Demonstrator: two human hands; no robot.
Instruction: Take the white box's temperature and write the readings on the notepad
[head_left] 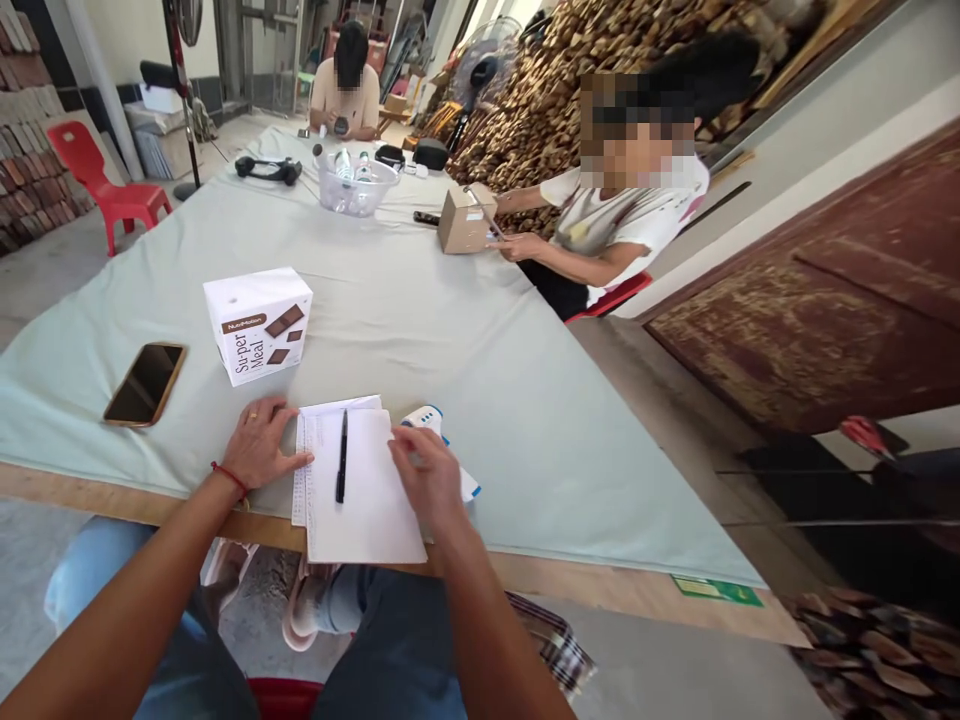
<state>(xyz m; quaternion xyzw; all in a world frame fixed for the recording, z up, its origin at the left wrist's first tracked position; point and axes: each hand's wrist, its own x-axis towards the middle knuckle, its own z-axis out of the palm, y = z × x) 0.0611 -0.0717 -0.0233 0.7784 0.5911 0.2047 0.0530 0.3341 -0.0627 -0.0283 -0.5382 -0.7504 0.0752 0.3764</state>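
A stack of white paper sheets point(375, 525) lies at the table's front edge, with handwriting along the left side of the lower sheets. On top of it rests a black pen point(343, 458). My left hand point(259, 445) is open, its palm down on the tablecloth and its thumb touching the left edge of the papers. At their right edge, my right hand point(431, 475) is closed, thumb and forefinger drawn together; whether paper is between them is unclear. Partly hidden behind that hand is a white and blue device point(424, 417), which looks like an infrared thermometer.
A white "Su-per Meal" box point(262, 330) and a phone point(146, 384) are on the left. Farther back stand a clear plastic basket point(356, 190) with bottles and a black device point(268, 170). At right, a person point(622, 210) handles a cardboard box point(463, 222); another person point(346, 95) sits opposite.
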